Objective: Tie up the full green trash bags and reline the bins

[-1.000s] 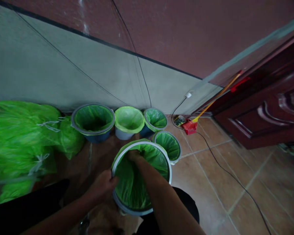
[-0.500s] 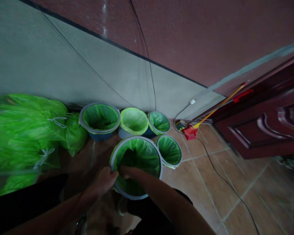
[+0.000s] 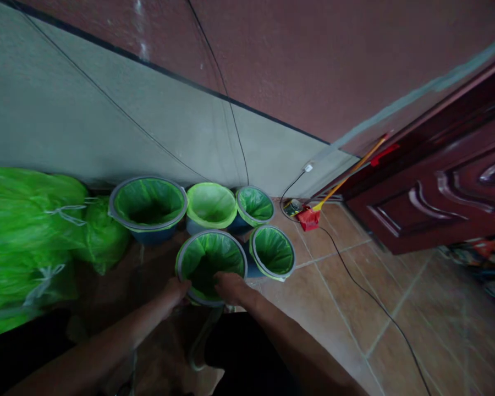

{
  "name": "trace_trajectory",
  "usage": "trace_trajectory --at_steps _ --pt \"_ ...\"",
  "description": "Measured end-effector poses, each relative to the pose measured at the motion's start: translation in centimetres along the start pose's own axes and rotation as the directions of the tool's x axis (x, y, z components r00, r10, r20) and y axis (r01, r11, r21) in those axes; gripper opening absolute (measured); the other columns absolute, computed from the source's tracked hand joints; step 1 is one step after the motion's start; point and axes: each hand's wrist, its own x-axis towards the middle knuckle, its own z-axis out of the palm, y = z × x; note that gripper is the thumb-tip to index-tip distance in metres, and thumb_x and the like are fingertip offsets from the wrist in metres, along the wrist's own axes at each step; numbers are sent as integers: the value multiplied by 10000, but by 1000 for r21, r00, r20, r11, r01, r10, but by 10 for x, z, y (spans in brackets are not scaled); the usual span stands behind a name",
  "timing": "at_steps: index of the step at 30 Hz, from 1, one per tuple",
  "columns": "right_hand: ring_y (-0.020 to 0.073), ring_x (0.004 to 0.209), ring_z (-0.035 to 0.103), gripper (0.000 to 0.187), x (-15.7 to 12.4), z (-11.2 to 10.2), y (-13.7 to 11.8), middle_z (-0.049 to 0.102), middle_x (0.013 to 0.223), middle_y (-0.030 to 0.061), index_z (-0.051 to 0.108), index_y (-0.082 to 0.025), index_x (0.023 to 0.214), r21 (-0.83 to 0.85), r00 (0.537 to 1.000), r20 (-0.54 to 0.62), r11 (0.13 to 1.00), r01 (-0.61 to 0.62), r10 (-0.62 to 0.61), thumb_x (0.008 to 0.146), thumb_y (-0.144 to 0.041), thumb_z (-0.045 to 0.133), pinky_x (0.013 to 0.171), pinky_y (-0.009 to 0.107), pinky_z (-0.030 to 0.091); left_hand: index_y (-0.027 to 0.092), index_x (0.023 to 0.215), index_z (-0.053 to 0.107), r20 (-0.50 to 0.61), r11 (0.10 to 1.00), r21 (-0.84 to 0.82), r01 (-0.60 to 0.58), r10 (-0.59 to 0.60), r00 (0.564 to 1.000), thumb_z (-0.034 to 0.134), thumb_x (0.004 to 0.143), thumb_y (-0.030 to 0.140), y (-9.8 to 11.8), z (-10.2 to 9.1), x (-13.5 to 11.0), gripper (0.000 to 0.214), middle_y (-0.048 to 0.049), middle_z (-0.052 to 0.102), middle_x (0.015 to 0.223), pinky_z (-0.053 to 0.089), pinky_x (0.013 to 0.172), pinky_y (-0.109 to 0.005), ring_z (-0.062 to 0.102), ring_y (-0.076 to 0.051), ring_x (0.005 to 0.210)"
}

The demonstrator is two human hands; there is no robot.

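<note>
Round grey-rimmed bin (image 3: 208, 231) — glossy green plastic liner (image 3: 214, 254) folded over rim; left hand (image 3: 175, 291) curled on rim at 8 o'clock, right hand (image 3: 230, 287) gripping at 5 o'clock.

Bare forearms (image 3: 291, 335), dark lower garment (image 3: 243, 344)

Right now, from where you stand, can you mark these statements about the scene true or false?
1. The left hand and right hand both touch the rim of the nearest bin. True.
2. That bin stands bare, with no liner. False: a green plastic bag lines it.
3. Five round bins stand together near the wall. True.
4. The bulging green sacks lie to the right of the door. False: they lie at the far left, and the door is on the right.
5. A black cable runs across the floor tiles. True.
</note>
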Motion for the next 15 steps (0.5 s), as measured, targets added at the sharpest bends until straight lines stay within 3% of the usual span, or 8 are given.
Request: trace_trajectory --at_steps 3,7,11,15 --pt "301 1054 678 333 -2 17 9 717 1089 170 669 -116 1142 14 996 57 997 -75 74 862 -194 507 861 358 543 130 758 619 70 995 -92 33 -27 997 638 751 196 3 11 13 70 -47 685 653 555 598 -310 663 -187 609" --pt "362 1088 652 326 11 31 15 702 1114 193 686 -118 1093 25 988 50 989 -145 143 786 -190 607 855 466 546 107 877 657 195 985 -163 55 -23 981 757 688 321 9 23 21 303 -97 740 827 567 653 -317 699 -208 720" --pt "358 1121 634 349 19 30 20 685 1151 203 666 -129 1117 36 992 7 991 -130 130 780 -211 633 885 537 521 119 891 669 169 987 -138 80 -56 984 809 626 411 12 31 28 418 -93 746 834 568 634 -318 701 -214 726" --pt "366 1133 624 339 16 16 20 684 1152 214 669 -113 1112 29 996 20 996 -83 83 790 -210 631 946 609 456 113 802 674 157 990 -122 76 -57 986 761 704 321 7 38 30 247 -65 727 724 572 648 -302 688 -186 674"
